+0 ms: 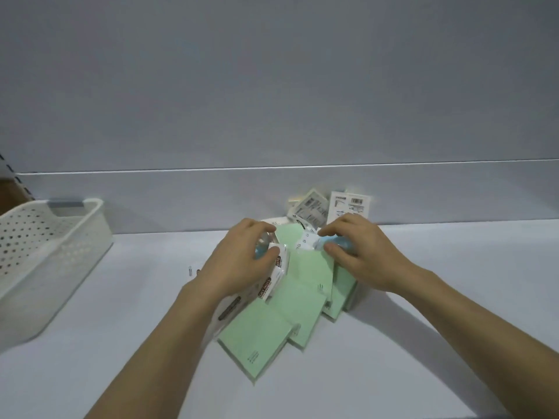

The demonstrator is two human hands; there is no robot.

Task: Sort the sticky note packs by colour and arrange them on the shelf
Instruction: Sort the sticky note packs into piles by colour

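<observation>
A fanned row of green sticky note packs (257,337) lies overlapping on the shelf (438,313), running from near its front middle towards the back. Above the row's far end, the left hand (242,261) grips a wrapped pack with a white label (279,267), fingers curled round it. Just beside it, the right hand (366,255) pinches a blue pack (341,244) between thumb and fingers. Behind both hands, pale packs with barcode labels (311,207) lean against the back panel (181,201). A white perforated basket (75,246) sits at the shelf's left edge.
</observation>
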